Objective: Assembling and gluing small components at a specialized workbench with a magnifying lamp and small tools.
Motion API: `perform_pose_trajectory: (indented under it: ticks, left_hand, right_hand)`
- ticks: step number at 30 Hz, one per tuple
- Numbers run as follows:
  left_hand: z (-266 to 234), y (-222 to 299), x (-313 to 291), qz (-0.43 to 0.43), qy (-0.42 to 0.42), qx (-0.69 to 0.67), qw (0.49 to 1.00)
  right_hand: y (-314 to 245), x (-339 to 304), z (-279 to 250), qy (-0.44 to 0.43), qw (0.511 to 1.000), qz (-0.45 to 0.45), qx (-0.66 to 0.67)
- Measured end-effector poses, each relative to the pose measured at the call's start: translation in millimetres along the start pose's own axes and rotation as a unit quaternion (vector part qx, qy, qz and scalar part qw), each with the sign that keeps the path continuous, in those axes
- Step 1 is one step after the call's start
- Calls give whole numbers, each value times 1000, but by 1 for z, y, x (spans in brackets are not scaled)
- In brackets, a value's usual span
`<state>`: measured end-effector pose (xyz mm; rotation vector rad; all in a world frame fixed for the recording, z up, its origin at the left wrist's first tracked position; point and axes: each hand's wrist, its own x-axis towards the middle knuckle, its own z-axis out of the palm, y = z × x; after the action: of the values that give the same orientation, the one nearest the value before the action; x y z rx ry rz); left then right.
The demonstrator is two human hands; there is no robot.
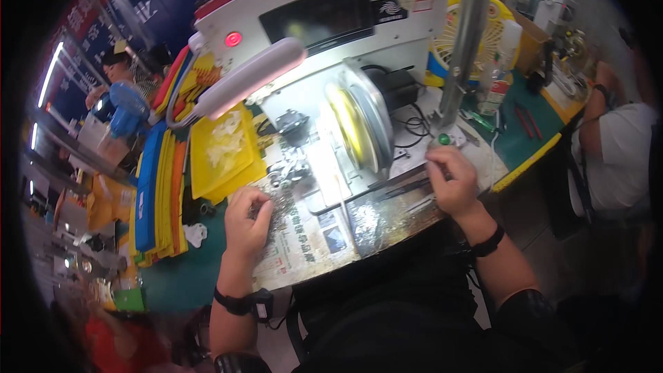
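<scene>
Head view: the left hand (246, 220) is rested at the edge of a printed paper sheet (293, 252), fingers curled and thumb alongside; whether a small part is enclosed cannot be told. The right hand (452, 178) is held just below a green round button (443, 139), fingers bent toward the thumb; contact and any grip cannot be confirmed. The button is apparently located for easy reach by that hand.

A yellow round wheel (345, 128) is mounted upright beyond and between the hands, with a grey rounded guard (376, 121) beside it, presumably for shielding. A pale pink tubular lamp (252, 76) is angled above, probably so that the wheel area is lit. Small metallic pieces (293, 169) are scattered near the wheel. A yellow plastic tray (257, 169) containing whitish material is set within reach of the left hand.

The worktop (183, 276) is green at both sides and stained near the front edge. Blue, yellow and orange strips (153, 190) are stacked at left. A yellow fan (476, 38) is stood at right, and a person in white (615, 159) is seated beyond.
</scene>
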<state>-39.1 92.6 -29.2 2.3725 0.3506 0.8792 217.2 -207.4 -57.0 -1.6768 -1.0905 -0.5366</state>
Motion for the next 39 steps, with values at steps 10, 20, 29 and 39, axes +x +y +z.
perform_pose_trajectory:
  ticks: [10, 20, 29, 39]
  left_hand:
    - [-5, -1, -1, -5, 3, 6, 1000]
    - [-5, -2, 0, -11, -4, 3, 1000]
    - [-18, -21, -12, -41, -62, 19, 997]
    - [-2, 27, 30, -274, -78, -464, 839]
  right_hand:
    - [3, -4, 5, -22, 995, 81, 56]
    - [2, -3, 3, -25, 996, 75, 45]
    - [2, -2, 3, -38, 998, 45, 14]
    - [-13, 2, -8, -325, 933, -59, -143]
